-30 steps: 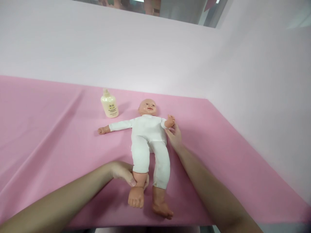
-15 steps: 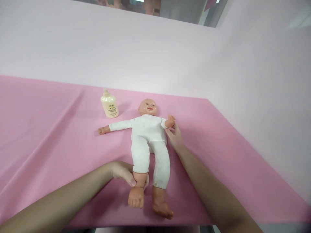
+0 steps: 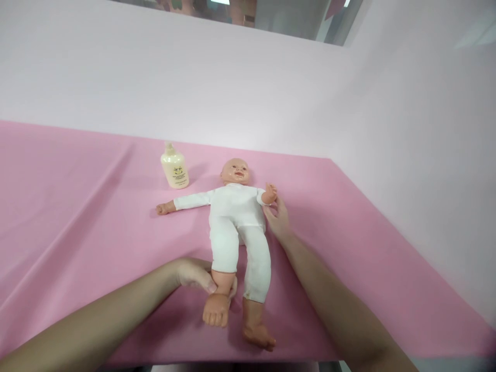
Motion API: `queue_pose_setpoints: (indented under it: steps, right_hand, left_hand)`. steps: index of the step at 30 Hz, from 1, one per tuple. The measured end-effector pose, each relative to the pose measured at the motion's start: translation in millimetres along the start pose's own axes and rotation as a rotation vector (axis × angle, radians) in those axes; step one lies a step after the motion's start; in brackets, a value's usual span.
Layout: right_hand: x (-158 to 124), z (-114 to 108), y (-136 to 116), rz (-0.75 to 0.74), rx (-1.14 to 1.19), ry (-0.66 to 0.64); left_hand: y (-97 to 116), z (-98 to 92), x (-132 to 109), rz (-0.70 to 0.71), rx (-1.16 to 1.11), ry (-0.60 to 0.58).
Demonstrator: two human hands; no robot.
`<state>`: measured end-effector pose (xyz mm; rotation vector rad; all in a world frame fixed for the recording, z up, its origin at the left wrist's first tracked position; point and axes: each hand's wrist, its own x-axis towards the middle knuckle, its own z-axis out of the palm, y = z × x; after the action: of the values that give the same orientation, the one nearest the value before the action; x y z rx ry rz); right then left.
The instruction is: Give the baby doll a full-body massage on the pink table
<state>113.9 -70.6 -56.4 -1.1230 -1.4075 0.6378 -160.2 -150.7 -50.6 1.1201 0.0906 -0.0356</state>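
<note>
A baby doll [image 3: 237,206] with a white cloth body lies face up, its head away from me. My left hand [image 3: 197,275] is closed around the ankle of the leg on the left, thumb on top and fingertips showing on the far side. At the doll's arm on the right, my right hand [image 3: 279,219] grips near the wrist, with its fingers partly hidden behind the doll's hand. The doll's other arm stretches out to the left on the cloth. Its leg on the right lies straight, untouched by either hand.
A pale yellow pump bottle [image 3: 175,168] stands left of the doll's head. Pink cloth [image 3: 116,217] covers the table, with a long crease at left. White walls [image 3: 174,77] border the table at the back and right, with a window [image 3: 287,20] above.
The doll's held foot has risen very slightly with my left hand. The doll's hand by my right hand has shifted a little to the left.
</note>
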Motion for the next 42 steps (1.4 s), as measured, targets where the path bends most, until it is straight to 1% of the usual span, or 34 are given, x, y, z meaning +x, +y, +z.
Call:
queue_pose_setpoints:
  steps: [4, 8, 10, 12, 15, 17, 21, 23, 25, 28, 31, 33, 34, 39, 41, 42]
  right_hand:
    - [-3, -2, -10, -0.189, -0.143, -0.090]
    - [-4, -4, -13, -0.272, -0.220, -0.152]
    - [-3, -5, -12, -0.295, -0.242, -0.162]
    - [-3, -5, -11, -0.306, -0.242, -0.158]
    - [-4, -4, -9, -0.277, -0.205, -0.132]
    - [-4, -3, -6, -0.205, -0.147, -0.094]
    - [3, -3, 2, -0.016, 0.026, 0.010]
    - [8, -5, 6, 0.018, 0.093, 0.064]
    - [12, -8, 9, 0.041, 0.149, 0.116]
    - [16, -14, 15, 0.134, 0.222, 0.198]
    - [19, -17, 22, 0.292, 0.275, 0.264]
    - [20, -18, 26, 0.374, 0.297, 0.268]
    - [20, -18, 26, 0.378, 0.303, 0.266]
    - [17, -17, 18, 0.207, 0.256, 0.263]
    - [17, -16, 13, 0.166, 0.212, 0.237]
    - [17, -16, 10, 0.141, 0.189, 0.228]
  left_hand:
    - [-1, 1.2, 5, 0.182, -0.169, 0.088]
    - [7, -1.4, 7, 0.360, -0.261, 0.228]
    - [10, -2.5, 8, 0.392, -0.295, 0.280]
    - [10, -3.6, 9, 0.388, -0.298, 0.297]
    - [6, -6.2, 8, 0.355, -0.254, 0.246]
    - [2, -7.9, 7, 0.313, -0.205, 0.179]
    - [-3, -7.9, 2, 0.121, -0.117, 0.010]
    - [0, -6.0, 0, 0.030, -0.041, -0.055]
    - [7, -4.2, 0, -0.024, 0.047, -0.104]
    - [16, -3.7, 0, -0.077, 0.151, -0.140]
    - [17, -5.1, 0, -0.121, 0.204, -0.130]
    - [13, -6.0, 0, -0.119, 0.179, -0.135]
    - [11, -6.4, 0, -0.104, 0.143, -0.145]
    - [-3, -13.4, 2, 0.048, -0.077, -0.181]
    - [-6, -18.1, 4, 0.149, -0.126, -0.159]
    - [-6, -20.0, 4, 0.205, -0.150, -0.129]
